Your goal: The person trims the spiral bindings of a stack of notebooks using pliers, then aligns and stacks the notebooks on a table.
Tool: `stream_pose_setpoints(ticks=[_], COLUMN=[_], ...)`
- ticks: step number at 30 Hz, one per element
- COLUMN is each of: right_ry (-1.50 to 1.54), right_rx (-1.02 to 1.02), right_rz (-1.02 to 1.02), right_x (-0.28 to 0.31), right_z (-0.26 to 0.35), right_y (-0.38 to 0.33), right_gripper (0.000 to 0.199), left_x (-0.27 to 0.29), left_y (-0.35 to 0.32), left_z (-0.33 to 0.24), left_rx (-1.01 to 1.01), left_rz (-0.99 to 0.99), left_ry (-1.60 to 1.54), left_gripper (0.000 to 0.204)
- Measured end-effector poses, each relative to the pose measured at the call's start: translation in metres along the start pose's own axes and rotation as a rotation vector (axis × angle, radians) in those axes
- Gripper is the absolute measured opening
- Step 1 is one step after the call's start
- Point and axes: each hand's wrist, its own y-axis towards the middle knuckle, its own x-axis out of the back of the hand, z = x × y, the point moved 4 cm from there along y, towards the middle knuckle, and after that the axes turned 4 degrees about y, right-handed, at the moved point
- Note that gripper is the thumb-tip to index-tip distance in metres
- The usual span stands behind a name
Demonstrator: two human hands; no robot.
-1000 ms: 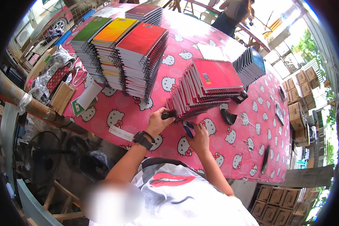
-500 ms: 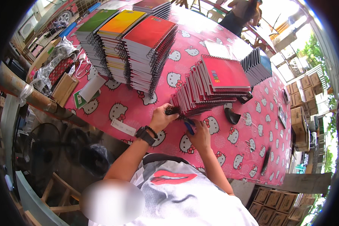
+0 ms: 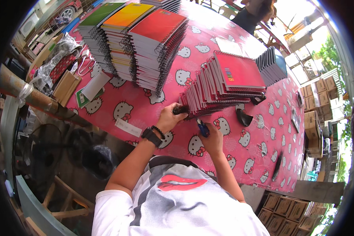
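Note:
My left hand [image 3: 170, 119], wearing a black watch and a beaded bracelet, is closed around a dark coiled bundle [image 3: 181, 109] that looks like black binding coils. It rests at the near left corner of a leaning stack of red notebooks [image 3: 240, 70]. Just right of it, my right hand [image 3: 213, 138] grips blue-handled pliers [image 3: 203, 128], with their tip toward the stack's near edge. The tool's jaws are too small to make out. Black spiral binding shows along the edges of the notebooks.
Tall stacks of green [image 3: 102, 15], yellow [image 3: 128, 16] and red-orange notebooks [image 3: 157, 25] stand at the far left. Blue notebooks [image 3: 273, 65] sit behind the red stack. A black curved piece [image 3: 244, 117], a phone [image 3: 295, 120] and a black coil [image 3: 277, 166] lie to the right.
My right hand has drawn slightly back from the stack, and the pliers' blue handles have come closer together. The left hand keeps its hold on the dark bundle.

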Motion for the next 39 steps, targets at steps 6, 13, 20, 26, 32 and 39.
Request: stream_pose_setpoints(ticks=[6,13,20,26,32,39], right_ry=[0.212,0.138,0.09,0.221,0.174,-0.105], right_rx=[0.048,0.147,0.148,0.05,-0.154,0.066], right_rz=[-0.111,-0.162,-0.097,-0.091,0.176,-0.021], right_x=[-0.004,-0.018,-0.017,-0.007,-0.012,-0.016], right_z=[-0.037,-0.062,-0.042,-0.06,-0.014,-0.01], right_y=[-0.016,-0.04,-0.022,-0.023,-0.024,-0.016], right_gripper=[0.037,0.042,0.041,0.038,0.038,0.047], left_x=[0.033,0.16,0.311,0.336,0.153,0.005], left_y=[-0.028,-0.167,-0.316,-0.319,-0.14,-0.039], left_z=[-0.009,0.008,0.178,0.213,0.023,-0.012], left_rx=[-0.077,-0.197,0.193,0.466,0.082,-0.561], left_rz=[0.084,-0.735,-1.501,-1.308,-0.052,-0.133], left_ry=[-0.35,-0.185,0.002,0.074,0.037,0.582], left_gripper=[0.026,0.026,0.041,0.049,0.026,0.033])
